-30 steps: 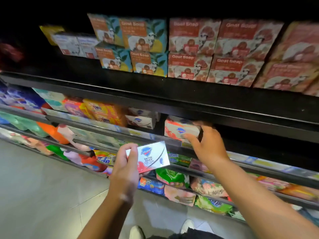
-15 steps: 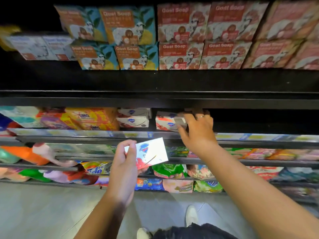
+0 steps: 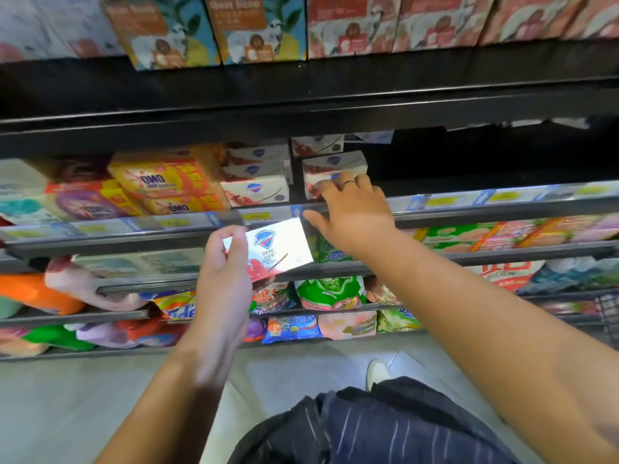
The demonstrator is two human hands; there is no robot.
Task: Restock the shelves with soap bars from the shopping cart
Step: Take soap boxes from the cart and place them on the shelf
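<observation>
Hands at the soap shelf

Left hand (image 3: 224, 276) pinches a white cardboard Safeguard soap box (image 3: 283, 246) just below the black shelf rail (image 3: 502, 214). Right hand (image 3: 355, 212) lays loosely bent fingers on a matching shelved soap box (image 3: 335, 162), thumb spread apart. That box's label is blurred and half covered. A dark wire cart corner (image 3: 609, 313) is cut off at the right.

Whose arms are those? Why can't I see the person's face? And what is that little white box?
The camera sits on a person's head and looks down, so you see only their two arms, like when you look down at your own. They stand at a shop shelf. The left hand holds a white soap box with a blue shield on it. The right hand reaches in and touches another soap box on the shelf, with more like it alongside. Higher up stand bigger blue and red boxes. Lower down lie colourful bags.
</observation>
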